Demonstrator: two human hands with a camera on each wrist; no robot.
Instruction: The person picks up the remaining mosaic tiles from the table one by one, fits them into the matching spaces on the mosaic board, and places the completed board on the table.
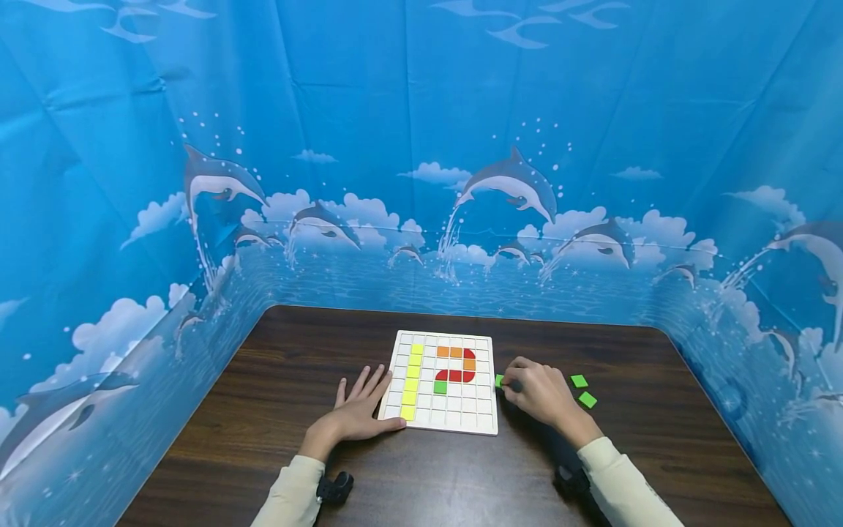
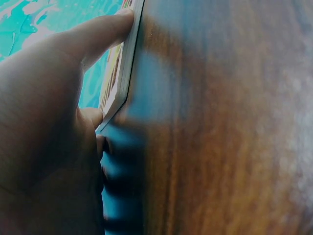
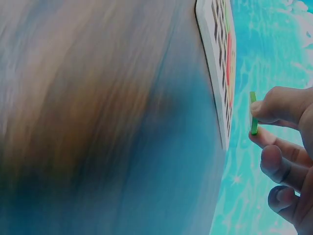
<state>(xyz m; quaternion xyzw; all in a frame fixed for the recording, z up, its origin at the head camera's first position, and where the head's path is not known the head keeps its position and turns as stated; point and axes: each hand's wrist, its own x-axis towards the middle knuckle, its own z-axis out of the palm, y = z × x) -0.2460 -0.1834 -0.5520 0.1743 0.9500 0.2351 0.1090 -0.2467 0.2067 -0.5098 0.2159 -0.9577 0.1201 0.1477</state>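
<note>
A white square grid board lies on the dark wooden table. On it sit a column of yellow tiles, several red and orange tiles in a curved shape, and one green tile below them. My left hand rests at the board's left side with fingers spread, the thumb at the near left corner; in the left wrist view the thumb touches the board's edge. Just off the board's right edge, my right hand pinches a green square tile between thumb and finger.
Two loose green tiles, one farther and one nearer, lie on the table right of my right hand. A blue curtain printed with dolphins surrounds the table's far and side edges. Each wrist wears a black camera.
</note>
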